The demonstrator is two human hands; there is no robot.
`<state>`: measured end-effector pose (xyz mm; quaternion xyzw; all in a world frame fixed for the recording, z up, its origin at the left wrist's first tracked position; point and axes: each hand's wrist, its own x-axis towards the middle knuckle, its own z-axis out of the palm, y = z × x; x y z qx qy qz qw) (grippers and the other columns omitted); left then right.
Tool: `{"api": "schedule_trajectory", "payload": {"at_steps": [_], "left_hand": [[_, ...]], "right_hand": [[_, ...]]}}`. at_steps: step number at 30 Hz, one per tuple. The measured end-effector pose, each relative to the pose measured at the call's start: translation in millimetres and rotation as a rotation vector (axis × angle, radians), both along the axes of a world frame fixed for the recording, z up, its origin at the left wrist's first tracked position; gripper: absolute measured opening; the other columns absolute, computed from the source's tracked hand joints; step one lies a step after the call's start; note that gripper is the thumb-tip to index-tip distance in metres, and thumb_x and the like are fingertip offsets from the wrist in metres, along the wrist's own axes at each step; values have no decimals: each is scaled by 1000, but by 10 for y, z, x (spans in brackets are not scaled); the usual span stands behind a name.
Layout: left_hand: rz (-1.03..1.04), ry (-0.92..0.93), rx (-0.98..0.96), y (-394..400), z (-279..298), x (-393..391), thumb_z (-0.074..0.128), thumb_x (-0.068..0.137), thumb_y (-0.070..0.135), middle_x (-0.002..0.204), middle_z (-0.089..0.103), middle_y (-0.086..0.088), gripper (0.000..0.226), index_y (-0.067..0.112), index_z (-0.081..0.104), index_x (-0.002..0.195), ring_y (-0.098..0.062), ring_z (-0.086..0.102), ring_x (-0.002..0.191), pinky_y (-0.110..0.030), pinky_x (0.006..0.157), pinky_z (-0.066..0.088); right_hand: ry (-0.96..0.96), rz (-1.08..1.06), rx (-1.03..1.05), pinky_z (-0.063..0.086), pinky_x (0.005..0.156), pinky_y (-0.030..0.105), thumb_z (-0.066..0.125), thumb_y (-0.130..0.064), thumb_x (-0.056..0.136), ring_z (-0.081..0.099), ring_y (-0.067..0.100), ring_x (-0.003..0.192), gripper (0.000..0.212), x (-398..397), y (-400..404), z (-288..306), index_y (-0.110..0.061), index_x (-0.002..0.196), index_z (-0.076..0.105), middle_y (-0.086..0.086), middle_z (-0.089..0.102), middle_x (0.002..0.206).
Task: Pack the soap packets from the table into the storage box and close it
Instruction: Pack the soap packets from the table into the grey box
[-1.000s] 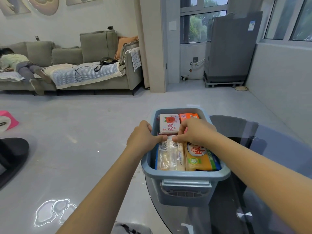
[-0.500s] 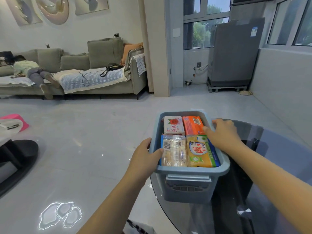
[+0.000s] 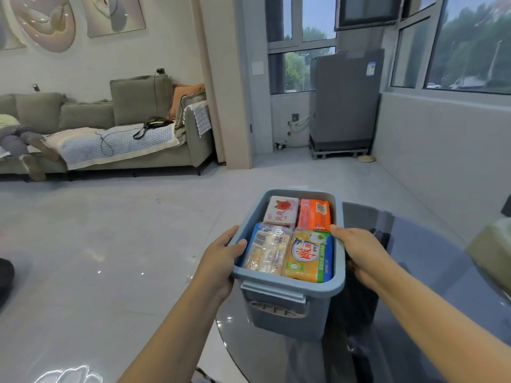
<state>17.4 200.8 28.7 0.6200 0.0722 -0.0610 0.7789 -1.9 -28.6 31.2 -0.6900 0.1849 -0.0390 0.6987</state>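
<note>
You are gripping the storage box (image 3: 290,286) by both long sides; your left hand (image 3: 221,257) is curling its thumb over the left rim, your right hand (image 3: 359,251) is wrapping the right rim with the thumb inside. Four soap packets are lying flat in the box: white packet (image 3: 282,211) and orange packet (image 3: 314,214) at the far end, clear packet (image 3: 267,248) and yellow packet (image 3: 309,255) at the near end. The box is sitting at the edge of the glass bench (image 3: 414,313), its near left corner overhanging the floor (image 3: 110,244); a push leftward risks tipping it off. No lid is showing, so closing is still pending. A pale green object (image 3: 493,251) is sitting on the bench at right, partly cut off.
</note>
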Motion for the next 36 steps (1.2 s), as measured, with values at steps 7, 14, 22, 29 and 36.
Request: {"api": "schedule_trajectory", "payload": {"at_steps": [7, 14, 22, 29, 36], "left_hand": [[-238, -9, 53, -613, 71, 458, 57, 88, 5, 90, 71, 0, 25, 23, 68, 100, -18, 69, 73, -26, 52, 55], [-414, -53, 135, -1264, 119, 886, 59, 86, 7, 123, 54, -4, 38, 21, 60, 121, -25, 54, 113, -38, 86, 52], [-89, 73, 190, -1395, -67, 532, 63, 81, 36, 94, 64, -9, 37, 9, 58, 106, -23, 63, 81, -35, 68, 54], [-52, 5, -37, -1452, -240, -67, 62, 87, 32, 105, 69, 1, 30, 21, 57, 114, -15, 65, 96, -39, 88, 53], [-2, -3, -70, -1355, -159, 214, 51, 94, 18, 106, 69, -12, 24, 13, 58, 117, -30, 67, 95, -47, 84, 55]], "right_hand": [[-96, -235, 136, 55, 59, 35, 55, -25, 90, 68, 21, 64, 18, -183, -510, -147, -8, 86, 59, 8, 70, 76], [-177, -413, 176, 51, 53, 31, 53, -26, 91, 68, 20, 67, 21, -181, -857, -170, -6, 92, 58, 9, 68, 81], [-197, -465, 219, 51, 54, 31, 54, -29, 90, 69, 21, 71, 23, -148, -881, -212, -7, 93, 58, 8, 69, 85], [-189, -475, 305, 50, 52, 27, 52, -29, 91, 68, 18, 69, 19, -208, -805, -153, -11, 91, 56, 6, 68, 83], [-272, -403, 458, 53, 50, 25, 50, -23, 93, 67, 18, 71, 15, -233, -572, -168, -9, 90, 51, 12, 67, 88]]}}
